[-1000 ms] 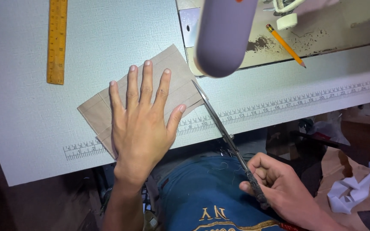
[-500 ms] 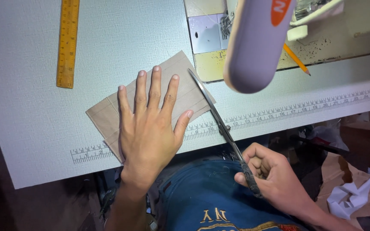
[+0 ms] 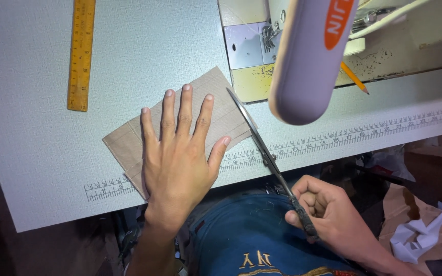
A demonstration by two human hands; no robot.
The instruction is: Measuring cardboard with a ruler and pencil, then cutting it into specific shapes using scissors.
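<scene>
Our left hand (image 3: pixel 180 158) and right hand (image 3: pixel 328 214) are both bare, with no gloves, rings or watch showing, and our forearms carry no sleeves as far as we can see. Below them we wear a dark blue garment (image 3: pixel 246 240) with gold embroidered lettering and stray threads clinging to it.

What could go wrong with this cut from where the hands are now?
The left hand lies flat on the tan fabric piece, its thumb close to the blades of the scissors; a slip might nick it. The right hand holds the scissors off the edge of the table, so the long blades may wander. The fabric could shift near its unpinned right edge.
</scene>
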